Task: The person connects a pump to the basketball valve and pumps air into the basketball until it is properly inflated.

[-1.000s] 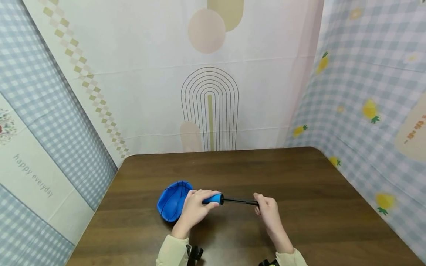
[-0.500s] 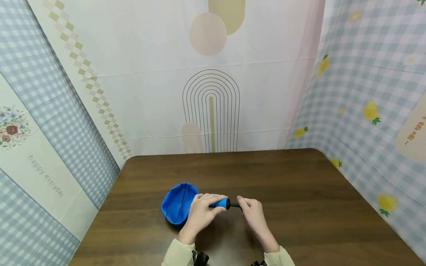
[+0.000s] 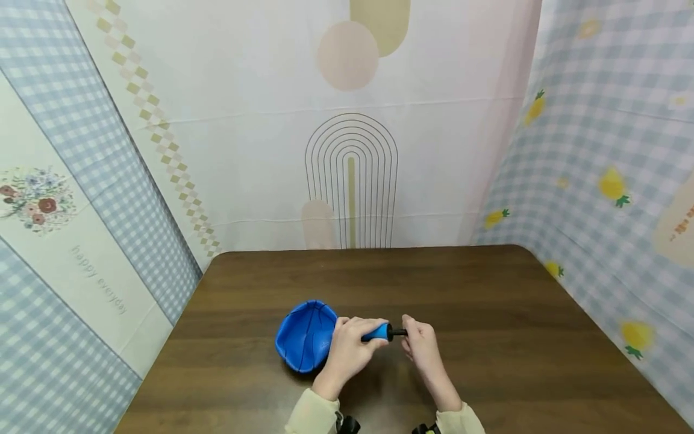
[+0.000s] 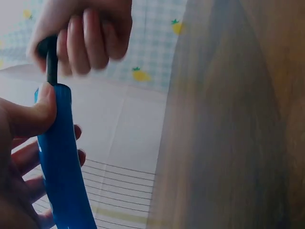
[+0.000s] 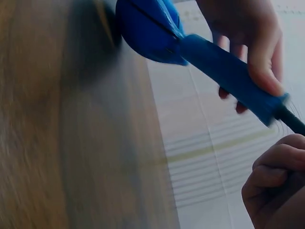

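Note:
A blue hand pump (image 5: 224, 71) with a black rod lies roughly level between my two hands. My left hand (image 3: 348, 349) grips its blue barrel, thumb along the side near the rod end, as the left wrist view shows. At the black handle (image 4: 47, 45), my right hand (image 3: 424, 349) has its fingers curled round; a short length of rod shows between the hands. Against the pump's far end sits a blue ball (image 3: 305, 337) with black lines, caved in like a bowl. The left hand hides where pump and ball meet in the head view.
The brown wooden table (image 3: 477, 301) stretches out around the hands. Behind it hangs a pale patterned cloth (image 3: 260, 163), with checked cloths (image 3: 585, 138) at both sides.
The right hand has pushed the handle in toward the barrel, then drawn slightly back, so less rod shows than a second ago. Hands, pump and ball appear farther right as the view shifts.

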`<control>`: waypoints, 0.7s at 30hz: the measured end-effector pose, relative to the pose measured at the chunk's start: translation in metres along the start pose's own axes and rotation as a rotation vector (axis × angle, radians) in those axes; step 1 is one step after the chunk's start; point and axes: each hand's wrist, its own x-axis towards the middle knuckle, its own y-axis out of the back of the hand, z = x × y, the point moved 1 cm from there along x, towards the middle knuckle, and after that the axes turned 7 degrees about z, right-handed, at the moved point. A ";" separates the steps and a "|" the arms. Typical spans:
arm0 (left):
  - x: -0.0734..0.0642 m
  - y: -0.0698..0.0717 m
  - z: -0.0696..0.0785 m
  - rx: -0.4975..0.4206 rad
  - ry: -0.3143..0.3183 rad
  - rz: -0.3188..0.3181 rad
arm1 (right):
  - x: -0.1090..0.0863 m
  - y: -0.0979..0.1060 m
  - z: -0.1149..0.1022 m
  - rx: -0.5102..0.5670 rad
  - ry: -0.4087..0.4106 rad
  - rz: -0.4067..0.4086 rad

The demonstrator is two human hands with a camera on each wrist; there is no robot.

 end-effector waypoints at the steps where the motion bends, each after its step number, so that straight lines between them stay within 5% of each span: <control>1: 0.000 0.000 0.001 -0.007 0.001 0.004 | -0.001 -0.001 0.001 -0.045 0.022 0.000; 6: 0.002 0.008 -0.006 -0.024 0.013 0.008 | -0.004 0.003 0.000 -0.290 0.257 0.091; 11: 0.002 0.018 -0.019 -0.040 0.060 -0.017 | -0.006 0.019 -0.004 -0.284 0.464 0.240; 16: 0.003 0.016 -0.018 -0.062 0.067 -0.018 | -0.011 0.023 -0.014 -0.152 0.309 0.226; 21: 0.001 0.011 -0.008 -0.061 0.035 -0.054 | -0.011 0.004 -0.005 -0.093 0.152 0.092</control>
